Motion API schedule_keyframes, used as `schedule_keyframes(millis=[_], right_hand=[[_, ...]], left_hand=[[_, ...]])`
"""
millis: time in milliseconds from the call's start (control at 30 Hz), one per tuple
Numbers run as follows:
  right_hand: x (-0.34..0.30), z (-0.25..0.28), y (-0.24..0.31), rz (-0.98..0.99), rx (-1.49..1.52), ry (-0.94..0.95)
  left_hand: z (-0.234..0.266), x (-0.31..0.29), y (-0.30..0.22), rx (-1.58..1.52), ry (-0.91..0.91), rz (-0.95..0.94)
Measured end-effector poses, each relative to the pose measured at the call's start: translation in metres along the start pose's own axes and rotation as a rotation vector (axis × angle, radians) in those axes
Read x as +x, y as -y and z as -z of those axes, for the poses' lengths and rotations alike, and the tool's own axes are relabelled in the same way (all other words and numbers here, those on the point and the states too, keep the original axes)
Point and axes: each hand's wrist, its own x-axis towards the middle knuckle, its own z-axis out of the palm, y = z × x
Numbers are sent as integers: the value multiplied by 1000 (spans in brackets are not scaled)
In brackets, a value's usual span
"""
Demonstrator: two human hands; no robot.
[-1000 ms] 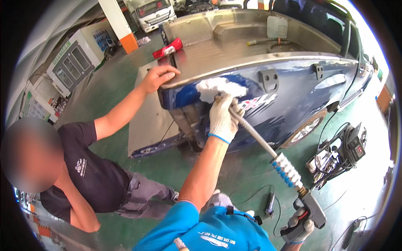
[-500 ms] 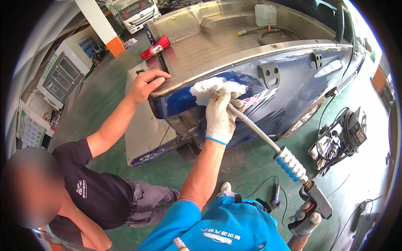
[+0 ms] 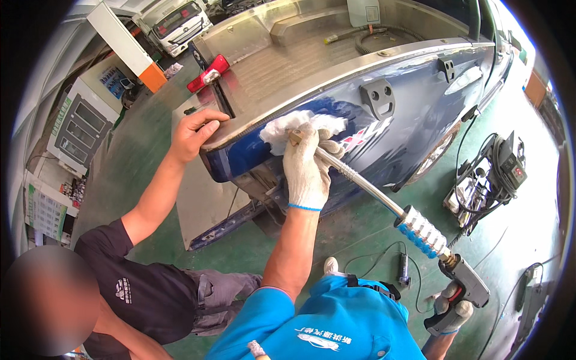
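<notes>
My left hand (image 3: 307, 171), in a white knit glove with a blue cuff edge, is closed round the front end of a slide-hammer dent puller (image 3: 366, 185). That end meets a whitish, ragged-edged patch on the dark blue truck bed panel (image 3: 240, 153); its tip is hidden by my fingers. From there the metal shaft slopes down to the right, through a ribbed silver and blue sliding weight (image 3: 420, 231), to a grey pistol grip. My gloved right hand (image 3: 451, 313) wraps that grip, fingers by a red trigger.
A co-worker's bare hand (image 3: 197, 133) rests on the bed's corner, near a red tail light (image 3: 208, 73). A cabled machine (image 3: 510, 168) stands on the green floor at right. A corded tool (image 3: 404, 270) lies near my feet. A white truck (image 3: 177, 27) stands behind.
My view has shifted a little, so the truck bed sits further left and higher. Both my hands keep their hold on the puller, its front end still at the whitish patch.
</notes>
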Motion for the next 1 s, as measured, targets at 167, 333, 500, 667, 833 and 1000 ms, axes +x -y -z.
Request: schedule_keyframes(millis=[167, 333, 500, 667, 833, 1000], right_hand=[[-1, -8, 3, 18, -8, -17], [-4, -31, 5, 59, -27, -48], [-6, -28, 4, 106, -43, -107], [-9, -30, 4, 84, -18, -148], [-14, -33, 8, 124, 4, -124], [-12, -37, 10, 86, -2, -80]], left_hand=[[5, -2, 0, 50, 14, -25], [7, -12, 10, 38, 89, 19], [-28, -95, 67, -14, 425, 194], [-70, -130, 86, -405, 230, 532], [-56, -78, 59, -432, 229, 383], [-55, -135, 92, -342, 436, 457]])
